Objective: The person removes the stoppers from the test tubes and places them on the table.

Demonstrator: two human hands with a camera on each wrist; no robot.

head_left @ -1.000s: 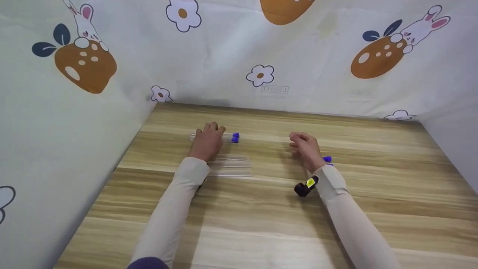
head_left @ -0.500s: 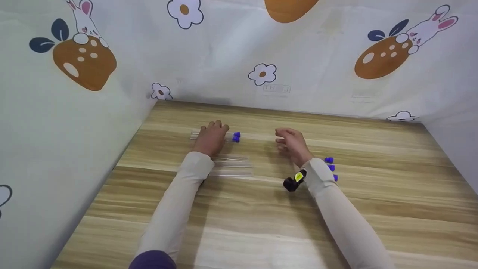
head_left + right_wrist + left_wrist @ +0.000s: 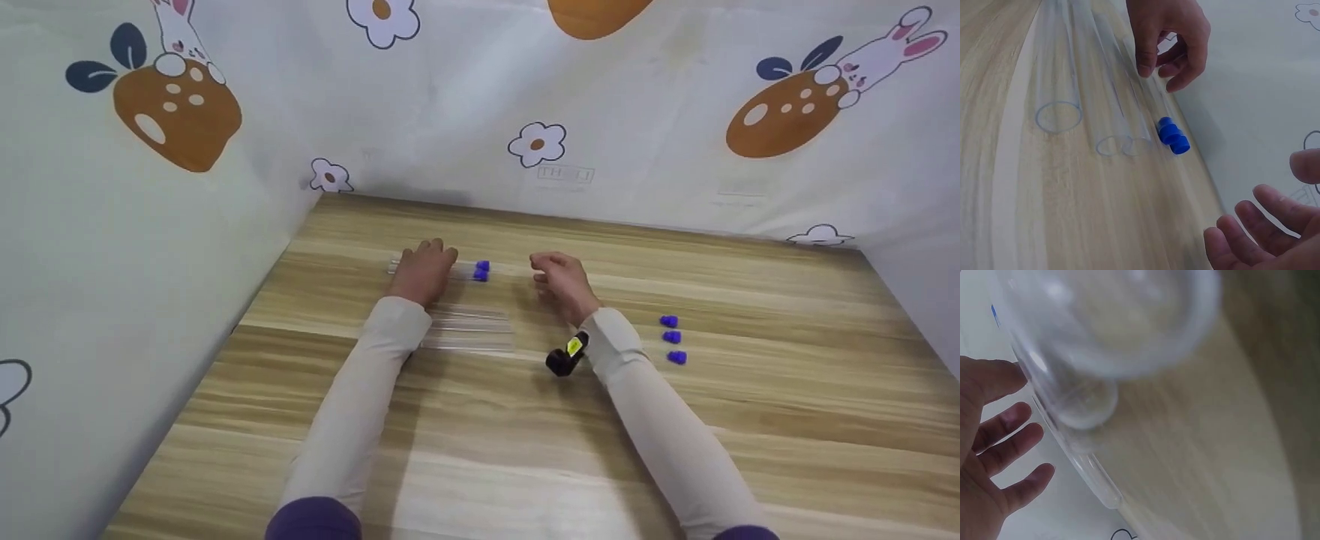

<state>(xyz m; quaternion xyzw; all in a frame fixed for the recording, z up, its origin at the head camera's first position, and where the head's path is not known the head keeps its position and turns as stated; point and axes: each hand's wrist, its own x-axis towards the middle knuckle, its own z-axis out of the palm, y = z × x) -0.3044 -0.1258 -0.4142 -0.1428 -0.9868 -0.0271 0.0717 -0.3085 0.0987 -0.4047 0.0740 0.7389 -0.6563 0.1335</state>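
Note:
Two clear test tubes with blue stoppers lie side by side toward the back of the table. Over them hovers my left hand, fingers loosely bent and apart; in the left wrist view its thumb overlaps a tube's edge. Several clear test tubes without stoppers lie in a row nearer to me, their open mouths showing in the right wrist view. Right of the tubes, my right hand is raised above the table with relaxed fingers and nothing in them.
Three loose blue stoppers lie in a column on the wooden table, to the right of my right forearm. A patterned wall covering closes off the back and both sides.
My right hand has moved left, closer to the stoppered tubes, bringing the three loose stoppers into full view. The left hand has stayed over the tubes.

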